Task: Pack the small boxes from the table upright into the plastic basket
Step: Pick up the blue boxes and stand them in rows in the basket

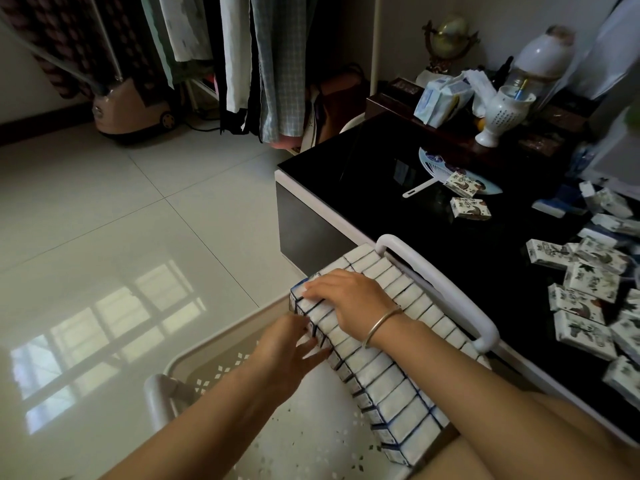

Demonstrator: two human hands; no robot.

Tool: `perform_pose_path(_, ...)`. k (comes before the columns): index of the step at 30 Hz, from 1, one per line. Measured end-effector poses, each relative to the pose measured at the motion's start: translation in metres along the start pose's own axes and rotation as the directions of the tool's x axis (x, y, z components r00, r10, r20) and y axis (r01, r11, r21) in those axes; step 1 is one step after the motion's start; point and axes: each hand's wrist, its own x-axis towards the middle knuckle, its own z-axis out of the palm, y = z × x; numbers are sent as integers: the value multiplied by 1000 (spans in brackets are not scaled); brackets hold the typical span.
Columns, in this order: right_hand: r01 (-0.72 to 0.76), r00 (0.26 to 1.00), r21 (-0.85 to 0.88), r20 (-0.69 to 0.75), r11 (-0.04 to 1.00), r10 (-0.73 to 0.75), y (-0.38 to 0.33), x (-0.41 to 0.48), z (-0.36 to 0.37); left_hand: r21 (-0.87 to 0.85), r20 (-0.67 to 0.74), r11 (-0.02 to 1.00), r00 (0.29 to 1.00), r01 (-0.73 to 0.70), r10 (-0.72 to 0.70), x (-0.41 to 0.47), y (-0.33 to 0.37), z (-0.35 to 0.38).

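The plastic basket (180, 367) stands on the floor against the table, with white handles at its near-left and far-right sides. Two rows of small white boxes with blue edges (391, 386) stand upright inside it along the table side. My right hand (349, 299) lies flat on top of the far end of these rows, fingers straight, a metal bangle on the wrist. My left hand (291, 344) presses its fingers against the open side face of the rows. Several loose small boxes (585, 306) lie scattered on the black table at the right.
The black glossy table (398, 188) carries two more loose boxes (470, 207), a hand fan, a white vase, tissue packs and dark wooden cases. Clothes hang on a rack at the back. A garment steamer stands on the pale tiled floor (121, 220).
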Motion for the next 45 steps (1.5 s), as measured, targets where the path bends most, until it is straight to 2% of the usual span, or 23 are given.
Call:
perform_pose_path(2, -130, 991, 160, 20, 979, 129, 0, -6, 0, -78, 56, 996, 997, 51, -47, 2, 4, 1)
perform_pose_path(4, -223, 974, 273, 16, 936, 227, -3, -12, -2, -71, 82, 995, 995, 65, -59, 3, 7, 1)
perform_pose_path(6, -291, 948, 335, -24, 896, 317, -9, -15, -7, -13, 73, 999, 996, 50, -49, 2, 8, -1)
perform_pose_path(8, -335, 921, 385, -60, 860, 386, -13, -20, -16, 128, 3, 992, 1000, -6, 6, -2, 8, -1)
perform_pose_path(10, -351, 892, 435, -112, 829, 437, -10, -29, -26, 283, -110, 954, 984, -101, 137, -13, 5, 4)
perform_pose_path(13, -357, 822, 528, -215, 771, 528, 5, -50, -34, 413, -155, 842, 885, -346, 439, -41, -7, 19)
perform_pose_path(15, -374, 781, 539, -256, 755, 569, 15, -66, -42, 453, -59, 744, 816, -491, 575, -53, -20, 37)
perform_pose_path(17, -363, 753, 546, -304, 755, 583, 23, -83, -56, 456, 102, 667, 779, -590, 619, -57, -33, 63)
perform_pose_path(21, -361, 674, 557, -398, 748, 622, 43, -128, -101, 455, 377, 541, 703, -708, 603, -63, -55, 136)
perform_pose_path(24, -427, 545, 570, -458, 702, 702, 75, -177, -130, 441, 520, 465, 641, -767, 565, -59, -74, 193)
perform_pose_path(28, -576, 337, 587, -464, 569, 819, 120, -244, -148, 453, 681, 378, 587, -808, 438, -50, -94, 257)
perform_pose_path(31, -670, 252, 564, -439, 483, 862, 153, -284, -153, 497, 724, 277, 569, -823, 391, -30, -105, 305)
perform_pose_path(34, -737, 237, 512, -415, 441, 878, 182, -304, -159, 559, 750, 61, 535, -827, 389, 4, -112, 355)
perform_pose_path(36, -773, 268, 440, -429, 458, 863, 202, -312, -165, 595, 766, -76, 536, -800, 354, 27, -115, 390)
perform_pose_path(39, -830, 300, 237, -573, 505, 763, 243, -320, -182, 572, 810, -253, 488, -780, 327, 66, -118, 441)
perform_pose_path(42, -888, 255, 101, -704, 449, 663, 289, -328, -200, 515, 856, -409, 420, -753, 302, 103, -119, 483)
perform_pose_path(45, -928, 199, 79, -718, 363, 667, 324, -324, -217, 482, 873, -531, 433, -697, 223, 134, -119, 510)
